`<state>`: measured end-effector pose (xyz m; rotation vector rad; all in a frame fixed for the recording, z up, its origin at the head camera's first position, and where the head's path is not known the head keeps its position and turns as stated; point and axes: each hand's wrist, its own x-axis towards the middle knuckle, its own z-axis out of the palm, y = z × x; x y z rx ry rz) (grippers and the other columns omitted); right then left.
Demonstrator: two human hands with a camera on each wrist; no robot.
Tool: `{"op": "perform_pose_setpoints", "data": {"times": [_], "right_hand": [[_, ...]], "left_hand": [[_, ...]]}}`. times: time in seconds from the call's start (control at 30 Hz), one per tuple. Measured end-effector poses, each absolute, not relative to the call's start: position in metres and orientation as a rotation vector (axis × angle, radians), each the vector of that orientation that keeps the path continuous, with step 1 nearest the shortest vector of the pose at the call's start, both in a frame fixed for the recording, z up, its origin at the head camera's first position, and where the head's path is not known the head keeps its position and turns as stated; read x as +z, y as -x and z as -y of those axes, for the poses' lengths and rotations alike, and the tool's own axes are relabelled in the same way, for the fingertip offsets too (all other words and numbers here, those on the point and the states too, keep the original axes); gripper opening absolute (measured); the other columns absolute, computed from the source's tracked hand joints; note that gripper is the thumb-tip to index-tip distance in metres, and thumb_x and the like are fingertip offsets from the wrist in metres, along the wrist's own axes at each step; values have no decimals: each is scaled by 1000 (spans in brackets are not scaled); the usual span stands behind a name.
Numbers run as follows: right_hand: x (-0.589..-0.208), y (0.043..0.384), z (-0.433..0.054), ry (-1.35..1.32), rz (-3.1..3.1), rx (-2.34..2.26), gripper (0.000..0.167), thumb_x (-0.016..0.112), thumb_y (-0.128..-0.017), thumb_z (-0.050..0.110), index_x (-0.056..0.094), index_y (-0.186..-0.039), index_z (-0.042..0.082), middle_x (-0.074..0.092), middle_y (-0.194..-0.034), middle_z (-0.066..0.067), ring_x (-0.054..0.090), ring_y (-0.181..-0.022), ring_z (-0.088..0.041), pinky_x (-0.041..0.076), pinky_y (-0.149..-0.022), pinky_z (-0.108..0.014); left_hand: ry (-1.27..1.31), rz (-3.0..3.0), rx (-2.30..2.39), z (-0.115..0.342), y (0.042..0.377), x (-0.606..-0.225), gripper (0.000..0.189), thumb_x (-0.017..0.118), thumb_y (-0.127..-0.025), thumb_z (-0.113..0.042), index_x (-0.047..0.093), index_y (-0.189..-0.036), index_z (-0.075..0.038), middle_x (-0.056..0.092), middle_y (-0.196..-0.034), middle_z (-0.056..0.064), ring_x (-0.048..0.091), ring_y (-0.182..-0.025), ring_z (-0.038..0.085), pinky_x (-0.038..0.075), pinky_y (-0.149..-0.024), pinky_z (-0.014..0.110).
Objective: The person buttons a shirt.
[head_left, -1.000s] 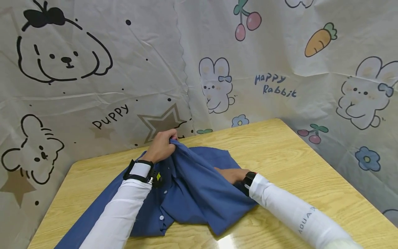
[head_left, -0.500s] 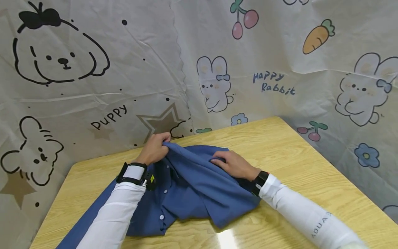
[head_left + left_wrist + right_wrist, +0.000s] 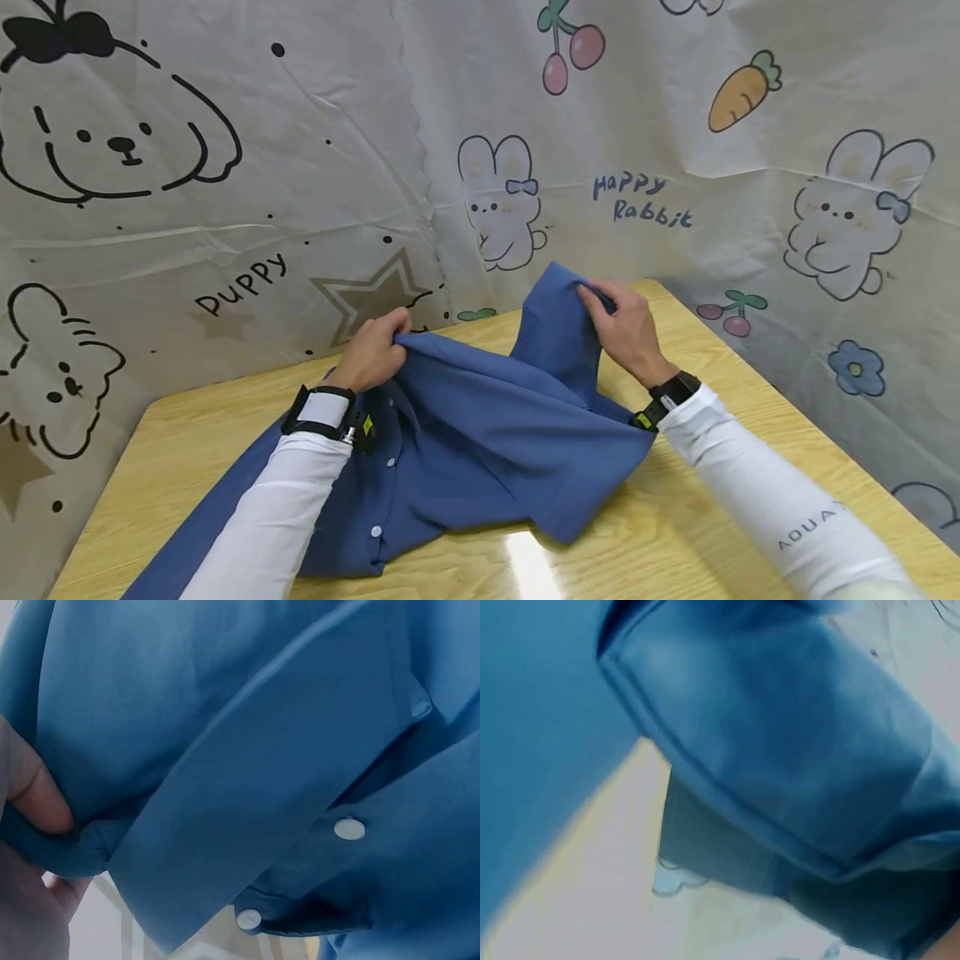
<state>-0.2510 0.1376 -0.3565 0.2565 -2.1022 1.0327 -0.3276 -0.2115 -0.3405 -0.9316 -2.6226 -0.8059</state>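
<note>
A blue button-up shirt [image 3: 487,442] with white buttons lies partly bunched on the table, its upper part lifted. My left hand [image 3: 372,352] pinches its upper edge near the button front. In the left wrist view, the finger and thumb [image 3: 37,795] press on the cloth beside a collar-like flap [image 3: 247,765] and a white button [image 3: 349,829]. Farther right, my right hand [image 3: 628,332] holds up a short sleeve-like part [image 3: 558,333], raised above the table. The right wrist view shows its hemmed opening [image 3: 727,802]; only a sliver of that hand appears at the corner.
A light wood-grain table [image 3: 712,417] carries the shirt. Behind it and along the right hangs a pale sheet [image 3: 360,100] printed with cartoon animals, fruit and flowers. Part of the shirt [image 3: 217,500] trails toward the near left under the left forearm.
My right hand came out from under the cloth, gripped it, then moved up and right, raising the sleeve-like part. My left hand shifted slightly left and kept its hold.
</note>
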Motion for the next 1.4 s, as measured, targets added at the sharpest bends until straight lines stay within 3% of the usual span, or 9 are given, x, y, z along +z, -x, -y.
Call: {"op": "perform_pose_setpoints", "data": {"times": [0.27,0.5,0.7,0.9,1.0,1.13,1.27,1.4], "right_hand": [[-341,238,-192,6,2025,1014,34,59,-95,33,70,-106,3,66,-102,-13,61,-95,-27,44,-84,-42],[-341,213,-244,171,2062,868,33,61,-94,28,70,-103,-2,65,-104,-19,60,-99,-35,43,-87,-48],[-338,178,-279,297,2230,585,35,60,-94,31,72,-108,1,63,-96,-16,60,-84,-36,44,-68,-50],[-346,149,-298,311,2306,251,30,63,-93,30,74,-105,5,58,-82,-10,55,-59,-29,36,-44,-43],[-357,139,-300,317,2332,131,27,63,-92,29,75,-103,8,54,-77,-9,50,-50,-28,33,-38,-42],[-377,127,-293,380,2506,105,27,57,-94,27,74,-91,7,53,-77,-10,51,-51,-32,36,-39,-47],[-402,123,-285,427,2705,193,27,55,-95,25,71,-85,6,53,-76,-10,56,-56,-34,42,-44,-49],[-424,118,-289,416,2891,360,32,56,-96,33,69,-93,3,58,-78,-11,59,-63,-29,46,-50,-45]], "left_hand": [[943,2642,-781,194,340,-345,23,47,-73,9,49,-83,-12,51,-73,4,48,-66,24,33,-61,35],[913,2699,-762,175,355,-351,22,49,-74,6,51,-84,-13,55,-74,6,50,-65,26,34,-57,37],[841,2736,-713,151,367,-355,19,49,-78,2,56,-90,-11,60,-80,12,54,-65,30,39,-58,43],[814,2669,-649,120,374,-366,22,49,-84,-3,62,-101,-7,65,-92,23,59,-74,40,44,-67,55],[813,2657,-627,107,377,-376,21,49,-86,-4,61,-103,-3,65,-88,25,59,-70,41,44,-66,55],[787,2626,-550,90,383,-391,20,52,-85,-3,62,-102,-2,65,-83,25,60,-69,41,44,-68,54],[740,2612,-490,73,387,-402,17,56,-84,-2,65,-98,-3,67,-89,22,59,-84,42,39,-81,56],[700,2689,-447,54,388,-408,18,57,-86,-3,66,-102,-4,64,-104,20,50,-103,42,28,-94,59]]}}
